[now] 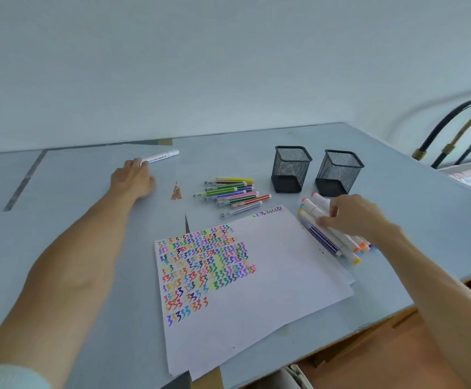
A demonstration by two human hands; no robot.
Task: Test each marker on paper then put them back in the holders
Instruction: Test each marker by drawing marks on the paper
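Note:
My left hand (133, 176) reaches far across the table, its fingertips on the near end of a white marker (162, 156) that lies flat. My right hand (353, 213) rests fingers-down on a bunch of thick white markers (338, 237) beside the paper's right edge. Whether it grips one I cannot tell. A pile of thin coloured markers (232, 193) lies behind the paper. The white paper stack (270, 276) carries rows of coloured squiggles on its left half. Two black mesh holders (290, 169) (338, 172) stand side by side at the back right, nothing visible inside.
The blue-grey table (88, 248) ends at a front edge on the right, with brown floor below. A metal bed frame (458, 130) stands at the far right. A pale wall runs behind the table.

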